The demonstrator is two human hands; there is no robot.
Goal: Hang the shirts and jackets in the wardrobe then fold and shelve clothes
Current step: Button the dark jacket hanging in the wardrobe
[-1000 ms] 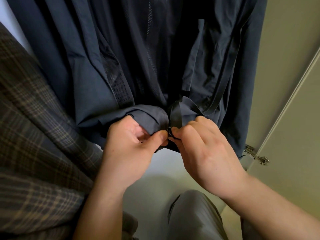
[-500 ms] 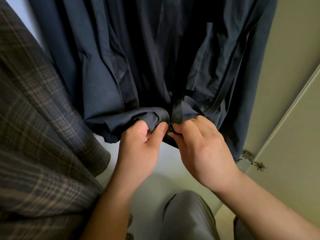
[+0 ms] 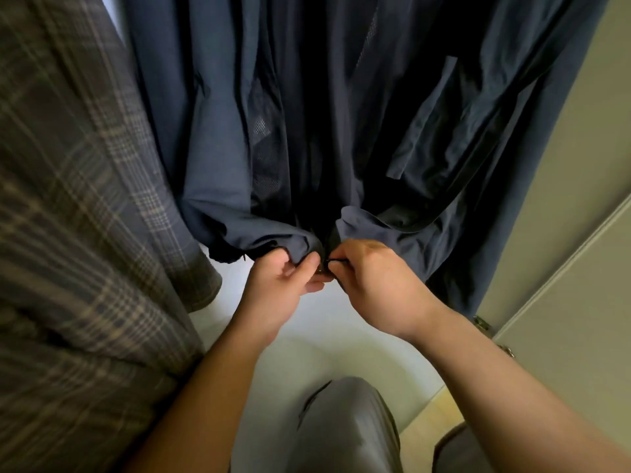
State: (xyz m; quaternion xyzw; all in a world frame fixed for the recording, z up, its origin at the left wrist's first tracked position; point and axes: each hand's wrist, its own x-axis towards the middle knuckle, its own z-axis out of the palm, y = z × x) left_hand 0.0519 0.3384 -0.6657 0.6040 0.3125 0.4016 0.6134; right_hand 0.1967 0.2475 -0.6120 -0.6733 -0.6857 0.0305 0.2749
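Note:
A dark navy jacket [image 3: 218, 138] with a mesh lining hangs in front of me inside the wardrobe, its front open. My left hand [image 3: 280, 285] pinches the bottom hem of the left front panel. My right hand [image 3: 372, 285] pinches the bottom of the right front panel, at the small dark zipper end [image 3: 333, 262]. The two hem ends meet between my thumbs. A brown plaid jacket [image 3: 78, 233] hangs close on the left.
The wardrobe's pale floor panel [image 3: 321, 322] lies under my hands. An olive door [image 3: 573, 336] with a metal hinge [image 3: 481, 324] stands open at the right. My grey trouser legs [image 3: 345, 428] fill the bottom of the view.
The view has tilted up and both hands have risen with the hem. The two front panels have been drawn together, so the zipper ends now touch.

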